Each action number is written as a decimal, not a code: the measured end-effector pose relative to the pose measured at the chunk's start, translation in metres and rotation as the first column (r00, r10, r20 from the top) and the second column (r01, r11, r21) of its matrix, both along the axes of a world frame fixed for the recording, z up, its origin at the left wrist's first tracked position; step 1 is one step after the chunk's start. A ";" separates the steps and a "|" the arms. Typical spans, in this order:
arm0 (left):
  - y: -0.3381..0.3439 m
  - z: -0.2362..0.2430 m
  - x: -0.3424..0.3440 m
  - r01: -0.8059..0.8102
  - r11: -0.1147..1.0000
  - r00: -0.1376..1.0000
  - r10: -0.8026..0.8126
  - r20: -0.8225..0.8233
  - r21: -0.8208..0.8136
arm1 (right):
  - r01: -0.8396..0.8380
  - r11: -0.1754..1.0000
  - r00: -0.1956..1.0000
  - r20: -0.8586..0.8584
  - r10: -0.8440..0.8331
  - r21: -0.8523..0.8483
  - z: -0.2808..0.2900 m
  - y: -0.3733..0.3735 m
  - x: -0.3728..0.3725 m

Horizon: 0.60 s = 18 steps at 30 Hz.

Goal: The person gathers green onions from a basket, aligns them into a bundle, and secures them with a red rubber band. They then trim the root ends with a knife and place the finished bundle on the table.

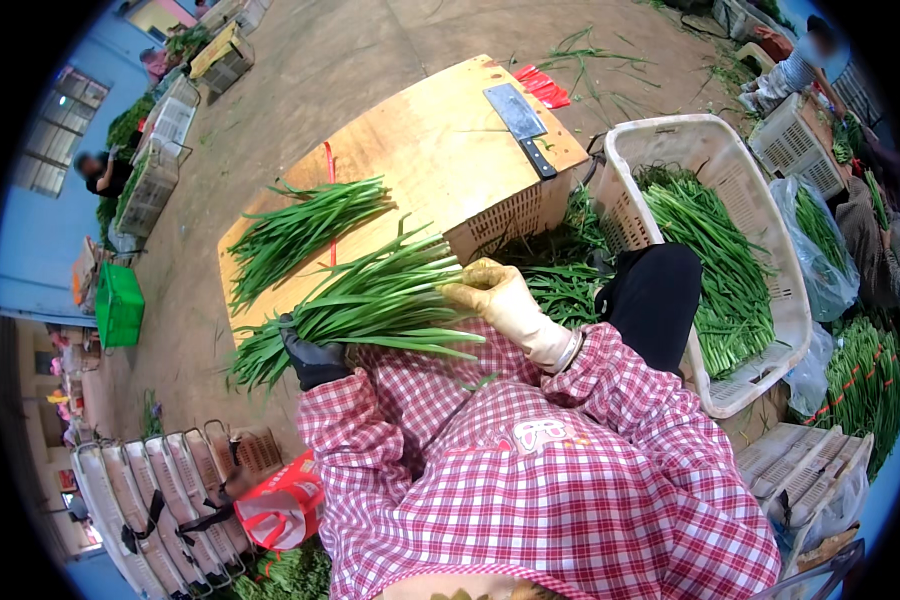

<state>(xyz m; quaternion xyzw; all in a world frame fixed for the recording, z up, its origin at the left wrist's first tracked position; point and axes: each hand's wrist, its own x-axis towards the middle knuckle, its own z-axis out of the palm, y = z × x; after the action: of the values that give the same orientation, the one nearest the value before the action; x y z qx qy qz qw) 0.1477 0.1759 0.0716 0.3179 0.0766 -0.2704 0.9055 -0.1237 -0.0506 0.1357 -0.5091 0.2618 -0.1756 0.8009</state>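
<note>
A bunch of green garlic chives [385, 305] lies across in front of me, leaves to the left and pale stem ends to the right. My left hand [313, 355], in a dark glove, is closed round its leafy part. At the stem ends, my right hand [510, 308], in a stained cream glove, is closed with thumb and fingers pinched on some stems. Just beyond, a second bunch of chives [310, 232] rests on the wooden board [410, 150], over a red tie strip [331, 165]. Part of the left fingers is hidden by leaves.
A cleaver [517, 115] lies at the board's right end, near red strips [542, 86]. Right of my knee stands a white plastic basket [792, 300] holding chives. Loose greens [560, 290] sit below the board. Stacked crates [160, 490] and a red bag [285, 500] are at lower left.
</note>
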 end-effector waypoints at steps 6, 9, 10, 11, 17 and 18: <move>0.004 -0.019 0.007 0.030 0.999 0.998 -0.028 -0.063 0.027 | 0.143 0.956 0.989 0.060 -0.132 -0.257 -0.002 -0.015 -0.024; 0.012 -0.029 0.011 0.133 0.975 0.991 -0.131 0.027 -0.175 | 0.312 0.911 0.946 0.003 -0.323 -0.270 0.003 -0.053 -0.047; 0.016 -0.032 0.013 0.153 0.969 0.988 -0.152 0.025 -0.195 | 0.326 0.913 0.940 -0.021 -0.341 -0.246 0.009 -0.063 -0.058; 0.009 -0.023 0.005 0.184 0.960 0.983 -0.185 0.015 -0.213 | 0.299 0.914 0.948 -0.026 -0.318 -0.275 0.023 -0.073 -0.074; -0.010 0.000 -0.010 -0.030 0.999 0.997 0.032 -0.073 0.027 | -0.286 0.846 0.937 -0.318 0.147 -0.451 0.006 -0.098 -0.111; -0.016 0.001 -0.014 -0.013 1.000 0.997 0.015 -0.074 0.024 | -0.541 0.563 0.749 -0.663 -0.017 -0.625 -0.029 -0.100 -0.112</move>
<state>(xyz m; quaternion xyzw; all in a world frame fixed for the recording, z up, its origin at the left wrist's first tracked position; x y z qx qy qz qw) 0.1336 0.1601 0.0728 0.3177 0.1155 -0.2748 0.9001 -0.2361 -0.1502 0.1071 -0.8696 0.3117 0.0286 0.3819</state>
